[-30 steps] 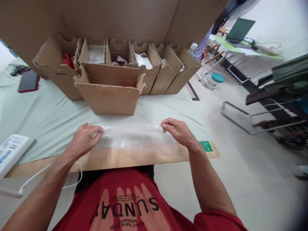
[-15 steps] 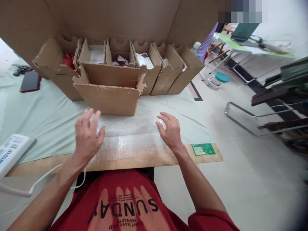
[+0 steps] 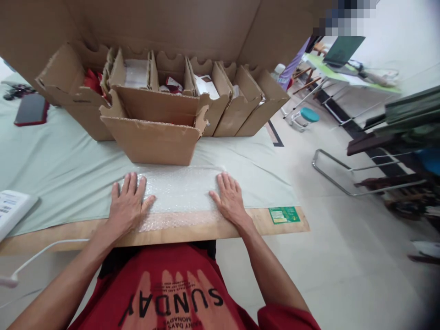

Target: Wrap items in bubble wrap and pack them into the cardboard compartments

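A sheet of clear bubble wrap (image 3: 178, 192) lies flat across the front of the table, partly over the bare wooden edge. On its left side rests my left hand (image 3: 129, 204), palm down with the fingers stretched forward and the thumb out. My right hand (image 3: 229, 199) lies flat on the right side of the sheet, its fingers also extended. Neither hand grips anything. Just beyond the wrap stands a cardboard bin (image 3: 154, 140); its inside is mostly hidden by the front wall.
Several cardboard bins (image 3: 233, 110) line the back, holding red packets (image 3: 93, 81) and white items. A phone-like dark slab (image 3: 31, 110) lies at left, near a white power strip (image 3: 13, 211). A green label (image 3: 283, 215) marks the right edge. A chair (image 3: 364, 169) stands beyond.
Both hands have come down from above the bubble wrap and now press flat on it. The wrap looks smoother. The view has shifted slightly.
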Tool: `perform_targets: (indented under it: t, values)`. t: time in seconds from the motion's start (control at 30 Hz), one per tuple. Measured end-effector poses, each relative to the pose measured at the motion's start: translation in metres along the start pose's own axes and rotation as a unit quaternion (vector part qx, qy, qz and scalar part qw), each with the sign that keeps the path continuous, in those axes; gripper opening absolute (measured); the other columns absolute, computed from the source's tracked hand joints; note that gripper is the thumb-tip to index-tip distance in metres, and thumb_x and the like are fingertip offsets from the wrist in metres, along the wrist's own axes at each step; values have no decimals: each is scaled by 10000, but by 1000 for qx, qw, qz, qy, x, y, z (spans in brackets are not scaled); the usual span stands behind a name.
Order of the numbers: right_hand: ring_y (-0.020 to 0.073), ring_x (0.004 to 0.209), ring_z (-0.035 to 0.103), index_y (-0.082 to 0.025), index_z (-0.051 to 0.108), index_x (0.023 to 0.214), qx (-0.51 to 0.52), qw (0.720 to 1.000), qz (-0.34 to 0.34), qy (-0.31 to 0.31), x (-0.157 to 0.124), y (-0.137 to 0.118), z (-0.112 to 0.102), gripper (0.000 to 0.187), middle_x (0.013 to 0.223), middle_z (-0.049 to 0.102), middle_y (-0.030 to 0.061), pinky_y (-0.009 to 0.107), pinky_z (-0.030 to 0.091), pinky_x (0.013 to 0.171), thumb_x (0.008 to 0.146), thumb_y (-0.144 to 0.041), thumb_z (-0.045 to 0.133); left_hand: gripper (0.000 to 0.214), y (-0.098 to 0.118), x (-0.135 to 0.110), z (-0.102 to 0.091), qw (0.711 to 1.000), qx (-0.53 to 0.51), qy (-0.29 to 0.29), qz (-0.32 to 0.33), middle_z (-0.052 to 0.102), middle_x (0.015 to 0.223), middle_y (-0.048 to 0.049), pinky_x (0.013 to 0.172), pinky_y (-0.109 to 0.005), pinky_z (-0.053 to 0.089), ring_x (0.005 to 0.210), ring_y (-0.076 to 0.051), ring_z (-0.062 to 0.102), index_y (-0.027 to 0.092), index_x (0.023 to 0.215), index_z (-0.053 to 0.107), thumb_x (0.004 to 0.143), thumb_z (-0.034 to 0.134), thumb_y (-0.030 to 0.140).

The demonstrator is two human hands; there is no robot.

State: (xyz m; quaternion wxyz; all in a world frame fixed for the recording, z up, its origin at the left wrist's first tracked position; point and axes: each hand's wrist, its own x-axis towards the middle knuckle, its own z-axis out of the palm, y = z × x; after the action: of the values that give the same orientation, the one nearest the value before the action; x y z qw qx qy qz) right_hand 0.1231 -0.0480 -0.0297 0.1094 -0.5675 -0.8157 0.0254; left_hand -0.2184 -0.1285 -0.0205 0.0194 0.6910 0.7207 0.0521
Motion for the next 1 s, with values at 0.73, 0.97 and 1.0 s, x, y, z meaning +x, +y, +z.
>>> perform_targets:
  t: [0.73, 0.97, 1.0]
  values:
    - [415, 1515, 361, 3, 469, 1499, -68, 992, 105, 5, 4, 2, -11, 646, 1602, 412, 296, 614, 288, 1205, 1059, -460, 376, 698, 14, 23, -12, 999, -8, 9, -45, 290, 1659, -296, 1231, -662, 155, 1575, -417, 225, 12, 1548, 385, 1024, 310, 467]
    - [332, 1537, 352, -210, 452, 1559, 38, 984, -140, -101, -59, -9, -44, 645, 1666, 379, 148, 544, 343, 1215, 995, -511, 537, 676, 19, -28, -12, 980, -43, -35, 192, 374, 1657, -189, 1283, -572, 133, 1569, -358, 278, 159, 1517, 489, 980, 476, 568]
    - [341, 1524, 374, -206, 479, 1541, 39, 981, -154, -114, -67, -10, -45, 637, 1655, 398, 153, 549, 356, 1208, 982, -497, 570, 703, 18, -34, -10, 977, -44, -38, 205, 383, 1651, -195, 1281, -581, 133, 1567, -366, 281, 156, 1519, 485, 968, 495, 591]
